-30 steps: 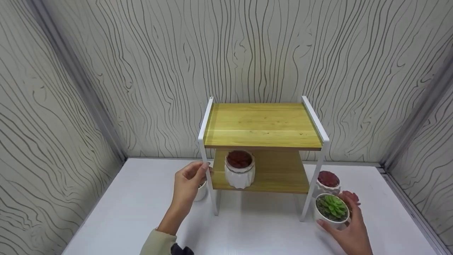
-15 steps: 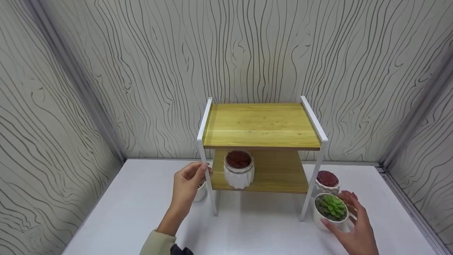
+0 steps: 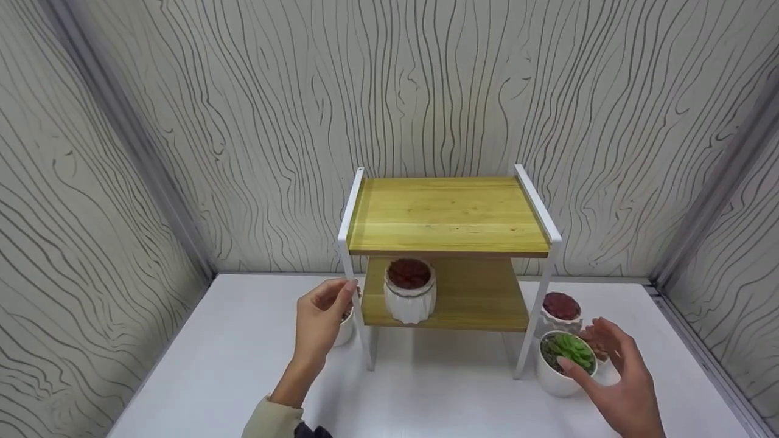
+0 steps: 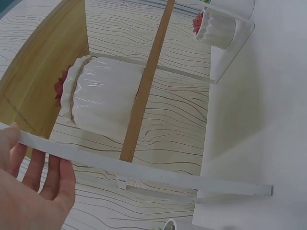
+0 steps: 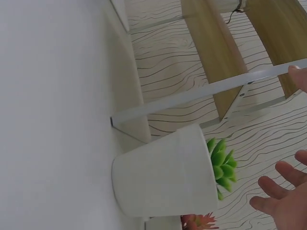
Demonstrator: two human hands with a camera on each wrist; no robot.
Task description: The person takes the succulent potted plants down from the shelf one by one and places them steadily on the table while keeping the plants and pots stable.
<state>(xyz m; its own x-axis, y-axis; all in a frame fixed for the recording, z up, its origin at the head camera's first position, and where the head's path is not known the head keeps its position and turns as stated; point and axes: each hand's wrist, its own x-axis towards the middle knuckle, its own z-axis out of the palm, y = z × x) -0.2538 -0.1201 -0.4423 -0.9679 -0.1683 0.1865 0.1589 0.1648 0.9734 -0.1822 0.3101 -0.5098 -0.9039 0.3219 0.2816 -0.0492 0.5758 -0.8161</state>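
Observation:
My left hand (image 3: 317, 319) pinches the white left front leg (image 4: 158, 173) of a small two-tier wooden shelf (image 3: 450, 213), thumb in front and fingers behind. On the lower board (image 3: 481, 304) stands a fluted white pot with a dark red succulent (image 3: 411, 298). At the right of the shelf, a smooth white pot with a green succulent (image 5: 163, 172) stands upright on the table. Beside it my right hand (image 3: 627, 371) is spread, its thumb overlapping the plant in the head view. The right wrist view shows these fingers (image 5: 273, 187) apart from the pot.
Behind the green succulent are another dark red potted succulent (image 3: 561, 310) and a reddish one (image 5: 199, 221), partly hidden by my right hand in the head view. A further white pot (image 3: 344, 331) stands left of the shelf, behind my left hand. Patterned walls (image 3: 426, 91) enclose the white table (image 3: 243, 365).
My right hand has let go of the pot with the green succulent, opened its fingers and drawn back to the right. The left hand keeps its hold on the shelf leg.

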